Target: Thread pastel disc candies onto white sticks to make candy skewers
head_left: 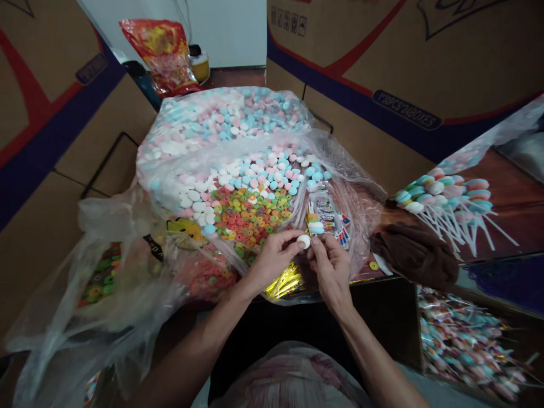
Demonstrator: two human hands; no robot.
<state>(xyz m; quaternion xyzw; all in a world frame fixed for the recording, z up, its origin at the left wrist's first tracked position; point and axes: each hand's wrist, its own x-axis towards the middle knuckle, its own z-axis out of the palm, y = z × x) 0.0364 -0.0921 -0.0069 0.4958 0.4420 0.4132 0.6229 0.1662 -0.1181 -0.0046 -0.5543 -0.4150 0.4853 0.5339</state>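
Between the thumb and fingers of my left hand (274, 258) is a round white candy (303, 242). My right hand (331, 263) is closed beside it, pinching what looks like the stick of a candy skewer (315, 225); most of the stick is hidden by the fingers. The skewer carries a small stack of pieces in orange, green, blue and white. Just beyond my hands lie loose ring-shaped candies (250, 212) in red, orange, yellow and green. Pink, blue and white oval candies (263, 170) spread behind them on clear plastic. Gold foil strips (284, 281) lie below my hands.
Large cardboard boxes (361, 73) flank the table. Finished candy skewers (446, 195) lie at right near a brown cloth (414, 255). A box of wrapped candy sticks (467, 340) sits lower right. A red bag (164, 56) stands behind; a clear plastic bag (114, 272) drapes at left.
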